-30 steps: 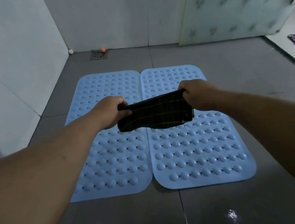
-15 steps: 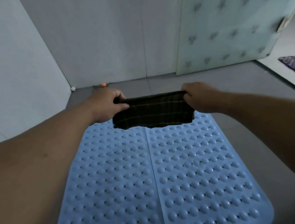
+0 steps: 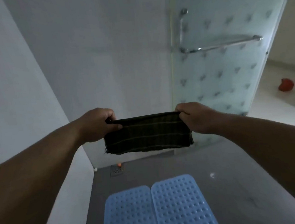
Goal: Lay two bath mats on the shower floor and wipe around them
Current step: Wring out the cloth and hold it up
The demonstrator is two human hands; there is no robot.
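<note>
cloth stretched between both hands, mats already down

your left hand [image 3: 98,125] pinches the left top corner of the dark striped cloth [image 3: 147,132], fingers curled over its edge, and your right hand [image 3: 194,117] grips the right top corner the same way. the cloth hangs folded between them at arm's length, its long axis running left to right and its lower edge free. both hands sit level, neither clearly nearer the floor.

the work lies below and nearer to you. the left bath mat [image 3: 129,213] and the right bath mat [image 3: 182,205] lie side by side on the grey shower floor [image 3: 229,185], inner edges touching or nearly so, long axes running from near to far. bare floor shows to the right of the mats, along the left wall and on the far side, where a floor drain [image 3: 117,170] sits.

laying looks done; wiping probably comes next, so the cloth must come well down to the floor beside the mats.

behind your hands stand the frosted glass door [image 3: 228,69] and its chrome rail [image 3: 222,43].
</note>
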